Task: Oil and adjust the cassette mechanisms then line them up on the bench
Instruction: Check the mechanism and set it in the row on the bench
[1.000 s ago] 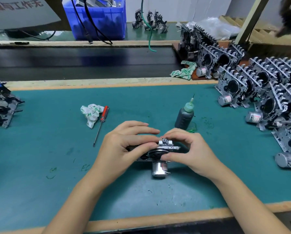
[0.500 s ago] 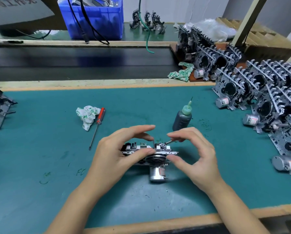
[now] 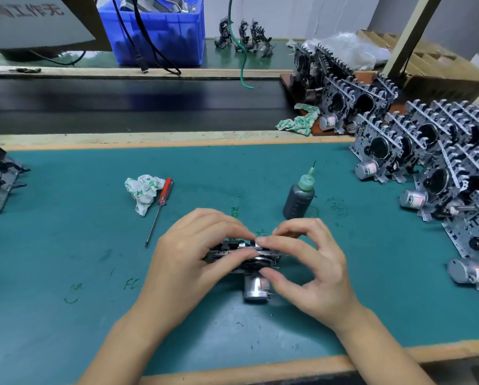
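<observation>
Fingers of the right hand (image 3: 310, 268), spread wide half a second ago, now curl and pinch the cassette mechanism (image 3: 249, 262), which sits just in front of the oil bottle (image 3: 299, 198); the left hand (image 3: 193, 254) grips its other end, so adjustment resumes.

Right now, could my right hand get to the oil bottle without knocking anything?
Probably yes. The oil bottle stands upright just beyond the right hand, with bare mat between them; but that hand is pinching the cassette mechanism and would need to let go first.

blue crate (image 3: 160, 31) | crumpled rag (image 3: 142, 194) beside red-handled screwdriver (image 3: 160, 207)
</observation>
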A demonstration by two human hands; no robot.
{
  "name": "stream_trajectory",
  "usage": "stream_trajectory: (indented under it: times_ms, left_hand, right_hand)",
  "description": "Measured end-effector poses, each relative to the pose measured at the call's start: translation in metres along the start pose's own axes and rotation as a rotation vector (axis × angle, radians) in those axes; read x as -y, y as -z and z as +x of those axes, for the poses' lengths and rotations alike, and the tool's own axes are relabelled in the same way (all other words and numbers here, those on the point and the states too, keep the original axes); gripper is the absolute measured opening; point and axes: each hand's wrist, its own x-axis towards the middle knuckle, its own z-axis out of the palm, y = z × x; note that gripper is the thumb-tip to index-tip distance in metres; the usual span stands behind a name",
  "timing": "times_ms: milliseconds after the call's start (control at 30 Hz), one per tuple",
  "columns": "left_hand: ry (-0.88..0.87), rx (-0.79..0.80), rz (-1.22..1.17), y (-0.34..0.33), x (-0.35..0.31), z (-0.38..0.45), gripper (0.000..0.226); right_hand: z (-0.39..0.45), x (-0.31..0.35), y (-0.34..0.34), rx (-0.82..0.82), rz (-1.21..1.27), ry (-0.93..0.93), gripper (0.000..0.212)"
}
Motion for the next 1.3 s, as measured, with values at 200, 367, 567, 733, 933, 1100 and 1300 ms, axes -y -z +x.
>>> stream_trajectory:
  times_ms: [200, 367, 567, 733, 933, 1100, 1300]
  left_hand:
    - [-0.101, 0.051, 0.197, -0.0009, -0.0015, 0.0041, 0.026]
    - [-0.05, 0.084, 0.152, -0.0019, -0.0042, 0.0052, 0.026]
    - [-0.022, 0.074, 0.094, -0.0031, -0.0036, 0.0047, 0.024]
    - [-0.034, 0.053, 0.063, -0.0041, -0.0016, 0.0036, 0.023]
    - [-0.039, 0.026, 0.089, -0.0062, -0.001, 0.0041, 0.023]
    - [-0.026, 0.049, 0.058, -0.0051, 0.0001, 0.0029, 0.023]
    - [-0.016, 0.038, 0.074, -0.0056, -0.0011, 0.002, 0.023]
  right_hand:
    - [0.0009, -0.0019, 0.0084, 0.249, 0.259, -0.44, 0.054]
    - [-0.0029, -0.0067, 0.0058, 0.588, 0.072, -0.616, 0.068]
    - [-0.0022, -0.0057, 0.0072, 0.639, 0.04, -0.598, 0.07]
    - [-0.003, -0.0051, 0.0062, 0.634, 0.049, -0.602, 0.069]
    - [-0.0042, -0.0066, 0.0052, 0.613, 0.047, -0.621, 0.07]
    - [-0.0064, -0.0053, 0.0048, 0.584, 0.067, -0.622, 0.071]
    - [-0.0039, -0.0034, 0.0039, 0.547, 0.081, -0.523, 0.071]
